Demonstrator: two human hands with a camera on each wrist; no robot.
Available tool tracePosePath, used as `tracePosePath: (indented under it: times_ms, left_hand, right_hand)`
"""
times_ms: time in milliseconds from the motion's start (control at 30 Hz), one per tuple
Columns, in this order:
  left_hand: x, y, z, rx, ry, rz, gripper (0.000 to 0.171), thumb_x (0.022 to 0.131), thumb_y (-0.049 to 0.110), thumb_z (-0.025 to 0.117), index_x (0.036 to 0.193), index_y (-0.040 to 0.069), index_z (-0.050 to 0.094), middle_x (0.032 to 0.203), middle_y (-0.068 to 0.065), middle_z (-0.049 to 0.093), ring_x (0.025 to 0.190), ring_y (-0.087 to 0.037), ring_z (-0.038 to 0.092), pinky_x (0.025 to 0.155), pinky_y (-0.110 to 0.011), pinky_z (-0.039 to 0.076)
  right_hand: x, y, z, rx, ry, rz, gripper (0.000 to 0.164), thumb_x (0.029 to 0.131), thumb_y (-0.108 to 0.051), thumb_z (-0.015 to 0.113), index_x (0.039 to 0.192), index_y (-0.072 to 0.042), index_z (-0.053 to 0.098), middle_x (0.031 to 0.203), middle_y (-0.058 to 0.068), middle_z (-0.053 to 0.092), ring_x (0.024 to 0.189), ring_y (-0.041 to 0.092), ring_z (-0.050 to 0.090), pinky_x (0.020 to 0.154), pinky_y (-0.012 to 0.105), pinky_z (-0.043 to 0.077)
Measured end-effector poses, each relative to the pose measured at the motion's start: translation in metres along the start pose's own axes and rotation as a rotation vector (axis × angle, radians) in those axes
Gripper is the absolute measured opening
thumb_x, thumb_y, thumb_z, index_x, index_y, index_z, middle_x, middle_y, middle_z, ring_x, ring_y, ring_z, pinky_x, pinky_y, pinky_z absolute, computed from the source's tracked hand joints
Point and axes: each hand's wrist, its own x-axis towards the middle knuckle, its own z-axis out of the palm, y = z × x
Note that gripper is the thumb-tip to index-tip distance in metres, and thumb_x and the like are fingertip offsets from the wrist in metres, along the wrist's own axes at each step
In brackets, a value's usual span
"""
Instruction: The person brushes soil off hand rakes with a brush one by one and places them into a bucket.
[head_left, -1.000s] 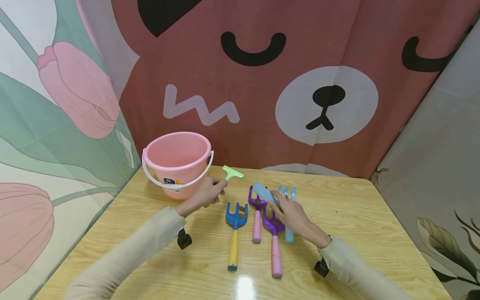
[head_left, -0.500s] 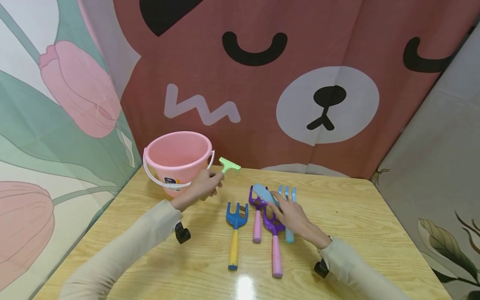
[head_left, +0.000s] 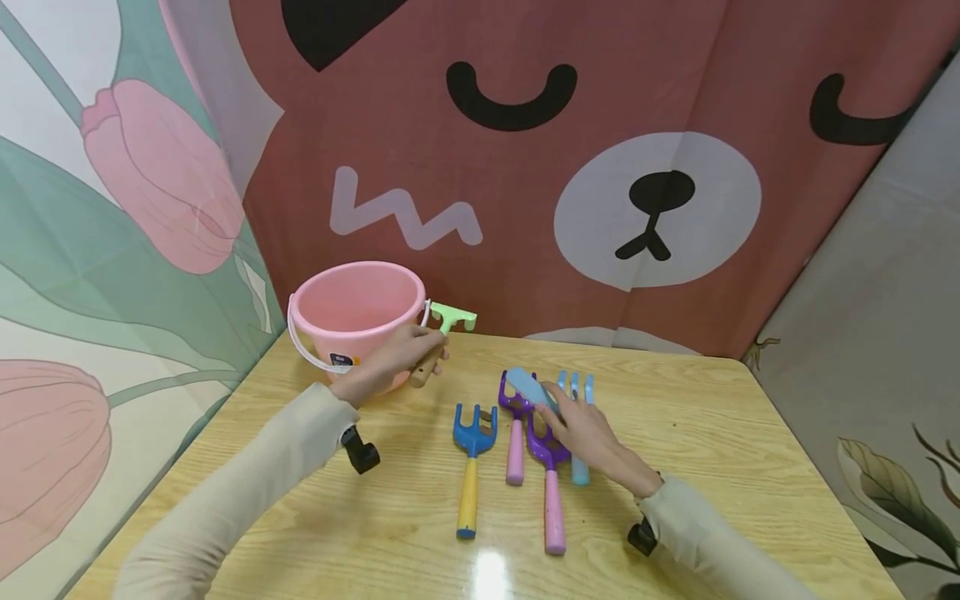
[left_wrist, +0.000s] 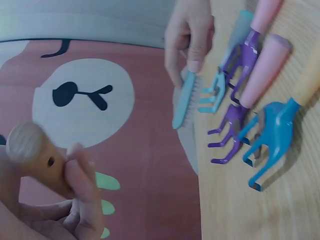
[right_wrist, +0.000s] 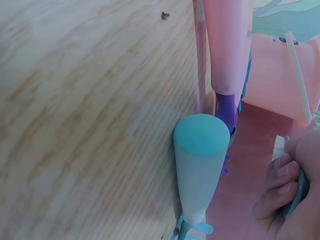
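A pink bucket (head_left: pixel 356 335) blocks the space beyond the left hand (head_left: pixel 405 352) and purple forks (head_left: pixel 553 508) crowd the right hand (head_left: pixel 583 429), while the table (head_left: pixel 697 433) leaves passage between bucket and blue fork (head_left: pixel 470 467) and along its right side.

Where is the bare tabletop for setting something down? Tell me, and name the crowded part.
Widest: the table right of the light blue fork and right grip, out to the right edge. Another patch lies between the left sleeve and the yellow-handled fork. Crowded: mid-table, where purple forks lie close to the light blue one.
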Motion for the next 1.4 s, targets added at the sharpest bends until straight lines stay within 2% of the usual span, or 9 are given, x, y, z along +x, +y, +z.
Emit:
tracePosePath:
  times_ms: [167, 300, 533, 733, 900, 1000, 1067, 1267, 1400]
  left_hand:
    - [0.001, 0.008, -0.007, 0.075, -0.011, -0.058, 0.033, 0.103, 0.019, 0.048, 0.115, -0.01, 0.06, 0.092, -0.008, 0.066, 0.075, -0.018, 0.068, 0.061, -0.027, 0.056]
    - [0.001, 0.014, -0.012, 0.045, 0.002, -0.094, 0.035, 0.104, 0.021, 0.047, 0.121, -0.008, 0.058, 0.096, -0.008, 0.068, 0.08, -0.017, 0.07, 0.068, -0.03, 0.058]
    - [-0.004, 0.025, -0.028, 0.007, -0.021, -0.03, 0.04, 0.105, 0.023, 0.047, 0.126, -0.01, 0.053, 0.099, -0.006, 0.068, 0.079, -0.012, 0.066, 0.067, -0.025, 0.055]
    - [-0.006, 0.038, -0.038, -0.022, 0.029, -0.039, 0.044, 0.105, 0.026, 0.048, 0.132, -0.009, 0.048, 0.097, -0.003, 0.069, 0.081, -0.012, 0.066, 0.071, -0.025, 0.056]
    - [-0.004, 0.041, -0.05, -0.026, 0.074, -0.037, 0.039, 0.103, 0.027, 0.052, 0.124, -0.006, 0.054, 0.093, -0.003, 0.067, 0.085, -0.015, 0.066, 0.074, -0.027, 0.056]
    - [-0.002, 0.04, -0.057, -0.014, 0.093, -0.022, 0.03, 0.102, 0.031, 0.055, 0.102, 0.003, 0.065, 0.085, -0.002, 0.066, 0.083, -0.016, 0.064, 0.075, -0.027, 0.056]
    - [0.0, 0.04, -0.063, -0.015, 0.117, -0.027, 0.027, 0.102, 0.029, 0.055, 0.093, 0.005, 0.064, 0.08, 0.0, 0.065, 0.078, -0.013, 0.063, 0.074, -0.026, 0.056]
    - [0.006, 0.038, -0.079, -0.012, 0.177, -0.075, 0.023, 0.104, 0.021, 0.051, 0.106, -0.002, 0.054, 0.074, 0.006, 0.066, 0.068, -0.004, 0.064, 0.068, -0.02, 0.054]
    - [0.008, 0.036, -0.089, 0.036, 0.207, -0.094, 0.022, 0.104, 0.024, 0.052, 0.098, 0.003, 0.055, 0.07, 0.007, 0.065, 0.066, -0.005, 0.062, 0.069, -0.02, 0.053]
  right_hand:
    - [0.0, 0.0, -0.001, -0.002, 0.011, -0.001, 0.042, 0.104, -0.029, 0.052, 0.141, -0.007, 0.048, 0.052, -0.011, 0.044, 0.039, 0.003, 0.039, 0.036, 0.022, 0.034]
    - [0.0, 0.0, -0.001, -0.01, 0.011, 0.002, 0.043, 0.104, -0.028, 0.052, 0.141, -0.006, 0.049, 0.052, -0.011, 0.044, 0.038, 0.003, 0.04, 0.036, 0.021, 0.034]
    - [-0.001, 0.0, -0.001, 0.007, -0.004, 0.005, 0.044, 0.105, -0.028, 0.051, 0.141, -0.005, 0.048, 0.052, -0.011, 0.045, 0.038, 0.003, 0.04, 0.035, 0.021, 0.034]
    - [-0.001, 0.001, -0.002, 0.004, 0.003, 0.005, 0.045, 0.105, -0.029, 0.051, 0.142, -0.004, 0.047, 0.052, -0.012, 0.046, 0.039, 0.003, 0.041, 0.036, 0.023, 0.035]
    - [-0.001, 0.001, -0.002, 0.002, 0.013, -0.01, 0.044, 0.104, -0.027, 0.053, 0.141, -0.003, 0.048, 0.052, -0.012, 0.045, 0.038, 0.003, 0.04, 0.036, 0.023, 0.034]
    - [-0.001, 0.001, -0.002, -0.001, 0.009, -0.01, 0.044, 0.104, -0.027, 0.053, 0.141, -0.004, 0.048, 0.052, -0.011, 0.044, 0.038, 0.002, 0.039, 0.036, 0.022, 0.034]
    - [-0.001, 0.0, -0.002, 0.0, 0.008, -0.008, 0.044, 0.104, -0.028, 0.053, 0.141, -0.004, 0.048, 0.052, -0.011, 0.044, 0.038, 0.002, 0.039, 0.036, 0.022, 0.033]
    - [-0.001, 0.0, -0.001, 0.002, 0.021, -0.016, 0.045, 0.104, -0.027, 0.053, 0.14, -0.002, 0.048, 0.052, -0.012, 0.044, 0.039, 0.002, 0.039, 0.036, 0.022, 0.032]
    - [-0.001, 0.0, -0.002, 0.004, 0.013, -0.013, 0.044, 0.104, -0.027, 0.053, 0.141, -0.003, 0.047, 0.051, -0.012, 0.045, 0.038, 0.002, 0.039, 0.036, 0.021, 0.032]
